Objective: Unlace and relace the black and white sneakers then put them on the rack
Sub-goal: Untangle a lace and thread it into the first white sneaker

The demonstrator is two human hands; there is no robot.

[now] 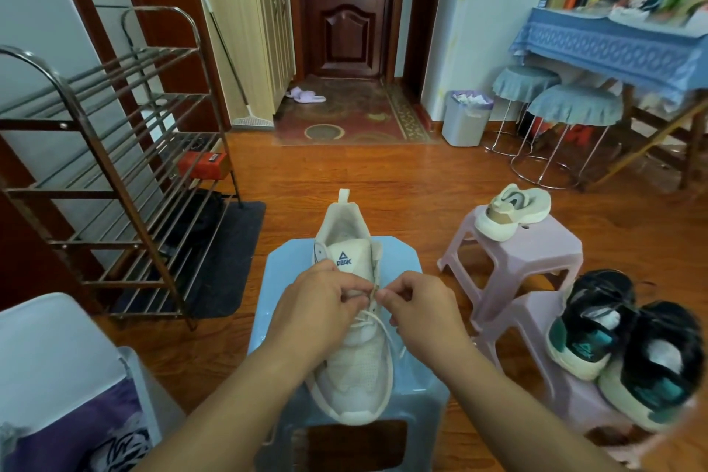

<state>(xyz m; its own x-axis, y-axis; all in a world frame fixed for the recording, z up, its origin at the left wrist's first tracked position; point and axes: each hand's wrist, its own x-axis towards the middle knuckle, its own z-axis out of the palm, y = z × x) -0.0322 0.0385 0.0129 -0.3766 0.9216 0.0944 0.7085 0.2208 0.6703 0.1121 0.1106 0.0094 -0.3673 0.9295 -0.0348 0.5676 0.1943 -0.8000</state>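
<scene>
Your left hand (325, 295) and right hand (412, 303) both pinch the white lace (377, 318) on the cream leather sneaker (354, 360) mid-stool (406, 261); you're probably lacing, so thread the next eyelet.

A white sneaker (354, 322) with a blue logo on its tongue lies along the middle of a pale blue stool (402, 261), its lace (383, 322) white too. Near the right edge of a lilac stool (536, 253) sits a cream and beige shoe (511, 211). On a second lilac stool (536, 364) stand two black sneakers (628, 349) (teal heels, cream soles). The rack (115, 165) is bare steel grey, the floor (383, 172) orange-brown wood.
</scene>
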